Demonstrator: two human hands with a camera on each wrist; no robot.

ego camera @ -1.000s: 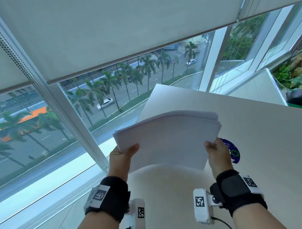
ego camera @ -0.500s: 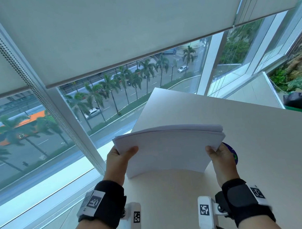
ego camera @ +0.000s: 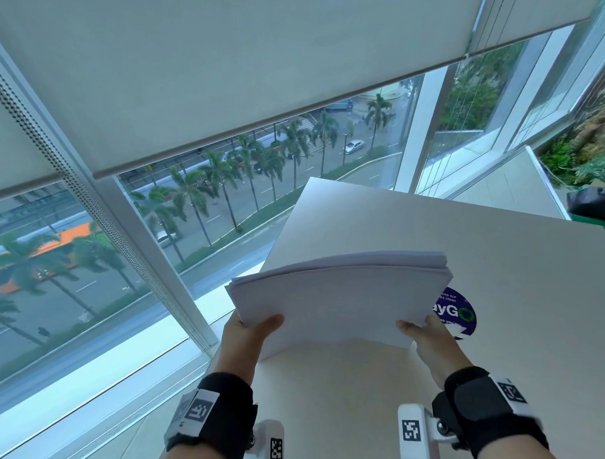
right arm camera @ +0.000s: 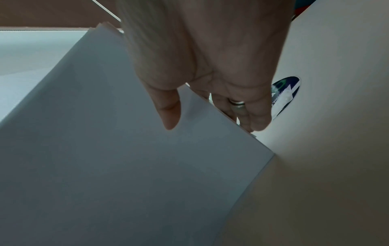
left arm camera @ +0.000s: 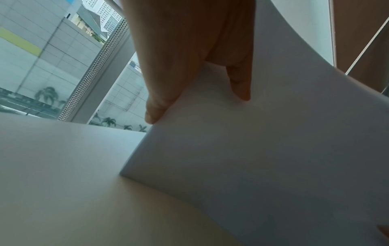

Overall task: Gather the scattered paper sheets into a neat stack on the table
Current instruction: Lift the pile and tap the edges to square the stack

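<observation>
My left hand (ego camera: 245,337) and right hand (ego camera: 431,338) are pinching the paper stack (ego camera: 341,296) between them, standing it on the desk (ego camera: 501,256) below to square its edges.

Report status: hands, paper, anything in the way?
Left hand and right hand each pinch the paper stack. Stack on edge on the table, top sheets uneven. Sticker behind, partly covered.

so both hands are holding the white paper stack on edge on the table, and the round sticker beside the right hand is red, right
Not red: the round sticker is dark blue with green, as the head view shows. The rest holds: left hand and right hand hold the white paper stack on edge on the pale table.
</observation>
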